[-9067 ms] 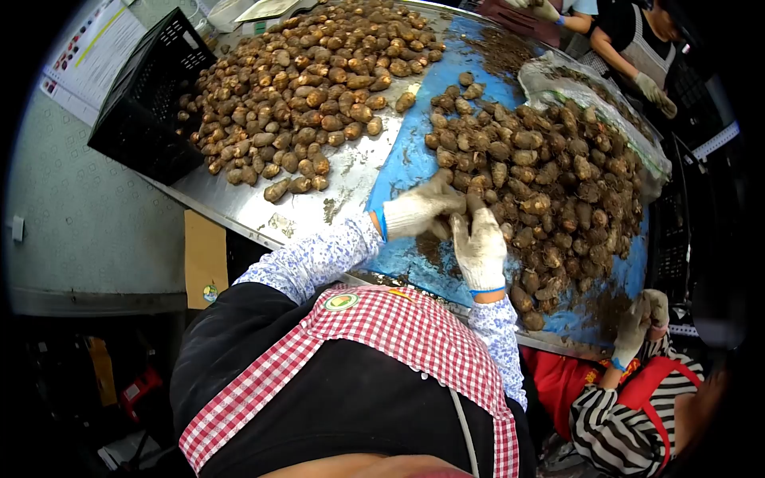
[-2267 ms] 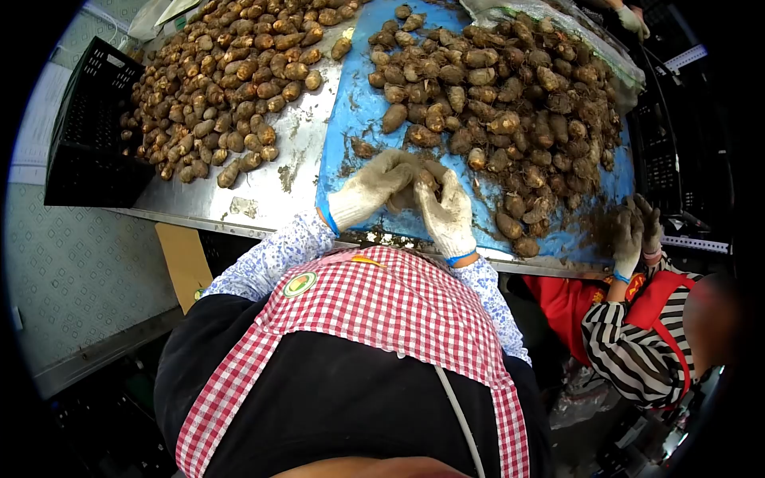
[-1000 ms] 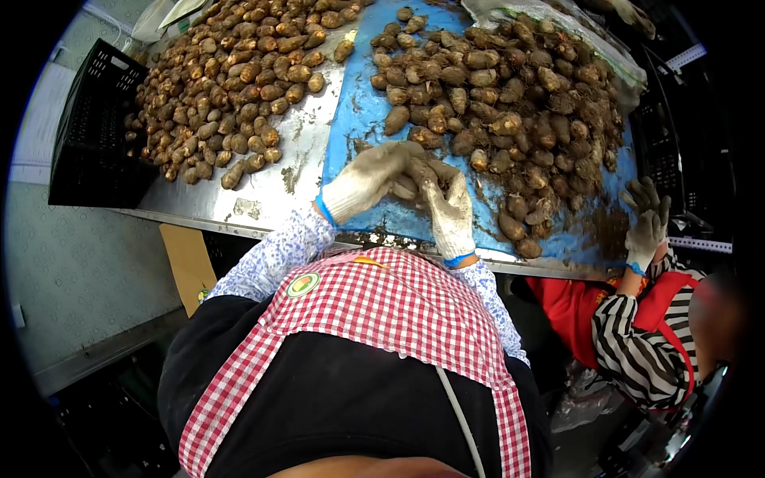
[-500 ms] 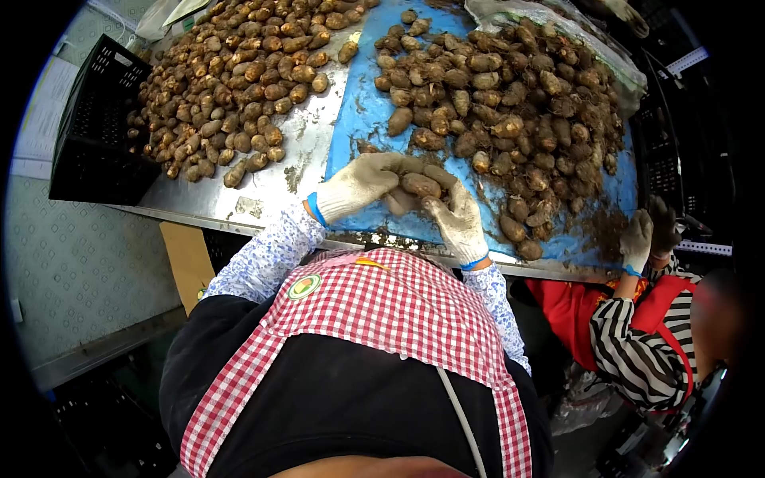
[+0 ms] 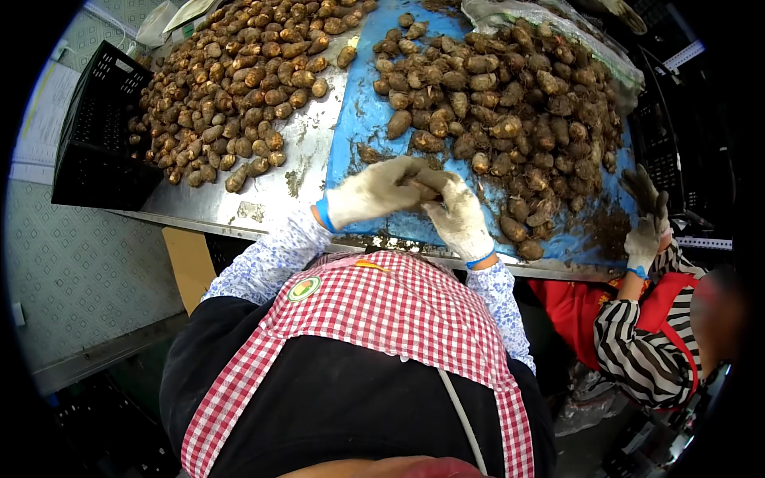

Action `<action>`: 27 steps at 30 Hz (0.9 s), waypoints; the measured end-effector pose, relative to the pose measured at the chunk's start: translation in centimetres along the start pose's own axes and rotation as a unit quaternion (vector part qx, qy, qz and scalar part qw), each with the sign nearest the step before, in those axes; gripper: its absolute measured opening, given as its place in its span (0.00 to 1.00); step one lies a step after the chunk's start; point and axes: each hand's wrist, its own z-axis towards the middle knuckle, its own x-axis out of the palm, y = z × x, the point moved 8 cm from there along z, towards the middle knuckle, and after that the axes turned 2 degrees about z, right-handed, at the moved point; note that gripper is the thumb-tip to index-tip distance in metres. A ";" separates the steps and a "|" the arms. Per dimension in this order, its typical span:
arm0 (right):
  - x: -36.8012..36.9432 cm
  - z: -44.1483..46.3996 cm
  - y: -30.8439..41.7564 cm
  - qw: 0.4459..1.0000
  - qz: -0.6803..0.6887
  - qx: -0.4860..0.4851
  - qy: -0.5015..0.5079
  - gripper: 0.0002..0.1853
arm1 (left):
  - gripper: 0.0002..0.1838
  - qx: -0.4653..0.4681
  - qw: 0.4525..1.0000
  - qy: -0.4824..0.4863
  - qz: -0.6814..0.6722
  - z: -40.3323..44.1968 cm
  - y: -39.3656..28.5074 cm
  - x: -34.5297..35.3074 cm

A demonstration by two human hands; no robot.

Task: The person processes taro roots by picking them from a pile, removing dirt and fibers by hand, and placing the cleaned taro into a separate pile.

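Just above the front edge of the table, both my hands, in soiled white gloves, close around one small brown taro (image 5: 426, 192). Only a little of its surface shows between the gloves. My left hand (image 5: 374, 190) covers it from the left, fingers curled over its top. From the right, my right hand (image 5: 460, 213) grips it with bent fingers. Beyond my hands a pile of hairy, dirt-covered taros (image 5: 510, 119) lies on a blue sheet (image 5: 349, 155). Left of the sheet, a pile of cleaner-looking taros (image 5: 231, 95) spreads over the metal tabletop (image 5: 307, 147).
A black plastic crate (image 5: 100, 127) lies at the table's left end, its opening toward the cleaner taros. At the right, a co-worker's gloved hands (image 5: 645, 227) are at the table edge. A mesh sack (image 5: 558, 24) lies behind the dirty pile. Loose soil (image 5: 610, 231) covers the sheet's right corner.
My left hand has rolled over the taro, which was plainly visible before and is now mostly covered. The co-worker's hands have moved up and apart slightly.
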 end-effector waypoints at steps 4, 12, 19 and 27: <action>-0.3 0.0 -1.2 1.000 0.017 0.012 -0.011 0.22 | 0.24 -0.033 0.999 -0.039 -0.007 0.3 1.1 -0.6; 0.1 0.0 -0.6 1.000 0.028 -0.009 0.000 0.23 | 0.24 -0.030 0.983 -0.047 0.177 0.5 1.5 -1.3; 2.4 -0.6 -3.8 0.897 0.392 0.206 0.019 0.26 | 0.21 -0.082 0.991 -0.070 0.083 -0.6 -1.1 -1.0; 1.5 -1.2 -4.4 0.873 0.423 0.243 0.009 0.24 | 0.22 -0.027 0.995 0.011 -0.097 0.6 1.9 -0.9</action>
